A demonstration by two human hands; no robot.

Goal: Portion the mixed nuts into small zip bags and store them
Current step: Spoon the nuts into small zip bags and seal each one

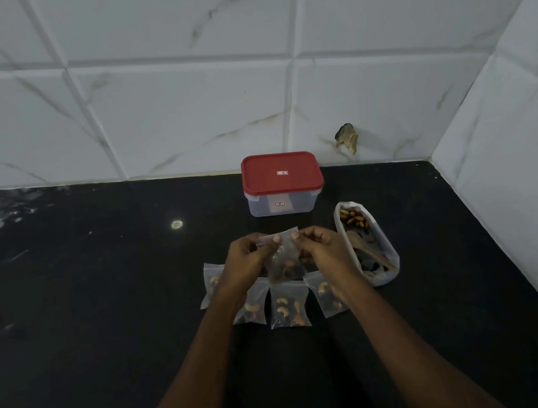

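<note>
We pinch the top edge of a small zip bag of nuts between our left hand and right hand, above filled bags on the black counter.

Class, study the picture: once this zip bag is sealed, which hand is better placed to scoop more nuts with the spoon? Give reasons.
Right hand. The wooden spoon lies in the open nut bag just to that hand's right, while the left hand would have to cross over. Both hands now pinch the small zip bag.
</note>
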